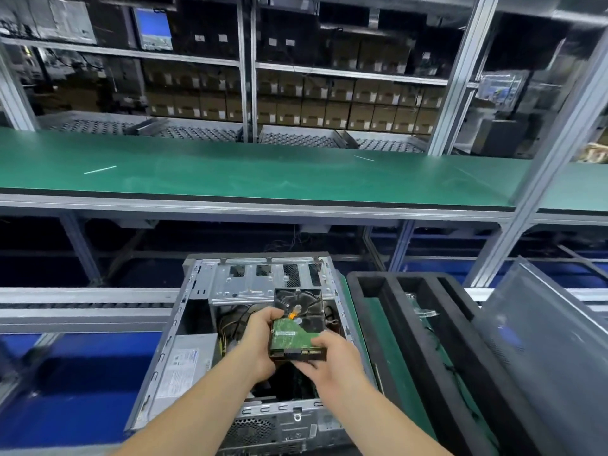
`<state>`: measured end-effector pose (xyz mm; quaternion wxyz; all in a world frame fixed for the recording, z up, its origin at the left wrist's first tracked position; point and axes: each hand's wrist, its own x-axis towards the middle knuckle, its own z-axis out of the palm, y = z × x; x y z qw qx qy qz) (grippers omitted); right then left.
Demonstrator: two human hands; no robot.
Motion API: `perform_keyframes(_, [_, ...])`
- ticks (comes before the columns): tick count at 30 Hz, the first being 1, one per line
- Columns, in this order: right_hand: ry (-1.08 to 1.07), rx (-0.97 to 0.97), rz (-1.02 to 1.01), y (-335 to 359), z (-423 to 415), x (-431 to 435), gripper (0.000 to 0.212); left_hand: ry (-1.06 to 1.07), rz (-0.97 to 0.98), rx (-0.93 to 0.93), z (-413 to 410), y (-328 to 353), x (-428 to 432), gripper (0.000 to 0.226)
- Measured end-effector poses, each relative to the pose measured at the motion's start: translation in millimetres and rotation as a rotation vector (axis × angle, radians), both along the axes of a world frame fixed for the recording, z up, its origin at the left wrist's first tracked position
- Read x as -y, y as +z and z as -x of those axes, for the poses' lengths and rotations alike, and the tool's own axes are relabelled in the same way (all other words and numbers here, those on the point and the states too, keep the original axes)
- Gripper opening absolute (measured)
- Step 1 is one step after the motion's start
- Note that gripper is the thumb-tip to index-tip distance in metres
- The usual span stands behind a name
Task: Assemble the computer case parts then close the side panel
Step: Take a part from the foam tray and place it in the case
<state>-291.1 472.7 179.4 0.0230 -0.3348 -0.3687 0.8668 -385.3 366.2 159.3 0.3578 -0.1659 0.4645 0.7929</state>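
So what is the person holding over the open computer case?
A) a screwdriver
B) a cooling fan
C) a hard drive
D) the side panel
C: the left hand and right hand both grip a hard drive, green circuit board up, above the computer case.

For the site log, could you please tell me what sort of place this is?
Most likely a computer assembly line in a factory: an open computer case sits by a roller conveyor, a long green workbench runs behind, and shelves hold rows of cardboard boxes.
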Motion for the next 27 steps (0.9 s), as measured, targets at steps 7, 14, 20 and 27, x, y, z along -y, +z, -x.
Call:
perform_keyframes(7, [0.051,0.134,0.062,4,-2,-8,0.033,-0.076,0.099,-0.062,-3,-11,-11,0.025])
perform_keyframes(14, [0.085,0.218,0.066,8,0,-13,0.029,-0.048,0.187,-0.015,-4,-17,-10,0.030])
perform_keyframes(20, [-0.022,0.226,0.033,2,8,-3,0.017,-0.073,0.169,-0.023,4,-18,-18,0.023])
perform_keyframes(27, [-0.152,0.145,0.125,-11,16,4,0.022,0.015,0.089,0.004,10,-19,-25,0.022])
